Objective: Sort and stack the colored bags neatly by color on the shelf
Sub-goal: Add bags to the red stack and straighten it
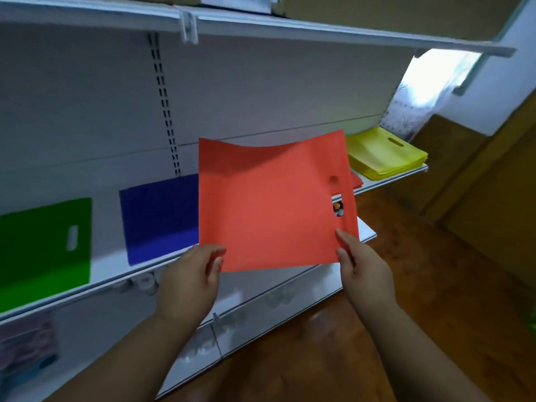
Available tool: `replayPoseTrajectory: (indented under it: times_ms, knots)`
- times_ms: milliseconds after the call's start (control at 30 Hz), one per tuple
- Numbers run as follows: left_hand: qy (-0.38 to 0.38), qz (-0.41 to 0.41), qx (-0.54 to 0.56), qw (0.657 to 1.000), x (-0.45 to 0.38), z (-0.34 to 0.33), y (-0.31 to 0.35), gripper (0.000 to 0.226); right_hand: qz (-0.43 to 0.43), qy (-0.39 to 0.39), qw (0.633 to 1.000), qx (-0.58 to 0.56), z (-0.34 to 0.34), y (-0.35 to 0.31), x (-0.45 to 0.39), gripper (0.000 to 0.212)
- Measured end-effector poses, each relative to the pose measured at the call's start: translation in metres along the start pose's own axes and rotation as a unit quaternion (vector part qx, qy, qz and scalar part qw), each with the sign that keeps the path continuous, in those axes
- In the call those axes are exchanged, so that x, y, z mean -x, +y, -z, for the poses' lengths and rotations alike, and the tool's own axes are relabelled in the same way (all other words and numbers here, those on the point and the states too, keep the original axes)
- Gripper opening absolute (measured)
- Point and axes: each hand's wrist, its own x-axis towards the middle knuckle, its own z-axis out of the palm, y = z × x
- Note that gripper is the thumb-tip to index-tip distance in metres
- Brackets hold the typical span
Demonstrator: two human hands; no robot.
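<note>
At the centre of the frame a red bag (272, 204) is held up flat in front of the white shelf (121, 274), both hands clamped on its lower edge: the left hand (191, 280) pinches the lower left corner between thumb and fingers, and the right hand (362, 262) pinches the lower right corner, thumb lying on the front face. The hands are well apart, one at each corner. The bag's handle slot (337, 205) sits near its right edge and the top edge sags a little in the middle. On the shelf, at the far left of the frame, lies a green bag (43, 245) with its own slot showing; just right of it lies a blue bag (159, 219), partly covered by the red one. In the upper right a stack of yellow bags (385, 155) rests on the shelf's end, and a sliver of more red bags (356, 179) shows just behind the held bag's right edge. Brown wooden floor (391, 285) fills the lower right
</note>
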Motion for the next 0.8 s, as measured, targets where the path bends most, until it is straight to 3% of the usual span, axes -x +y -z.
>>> replayPoseTrajectory:
  times_ms: [367, 633, 800]
  knots:
    - [-0.006, 0.014, -0.027, 1.000, -0.126, -0.080, 0.036, 0.022, 0.022, 0.014, 1.000, 0.008, -0.007, 0.040, -0.154, 0.036]
    - [0.044, 0.067, -0.107, 0.991, -0.191, -0.147, 0.074, 0.017, 0.073, -0.070, 0.993, 0.062, -0.023, 0.098, -0.285, 0.040]
    - [0.033, 0.104, -0.179, 0.978, -0.210, -0.189, 0.102, 0.013, 0.108, -0.139, 0.980, 0.096, -0.020, 0.127, -0.349, 0.041]
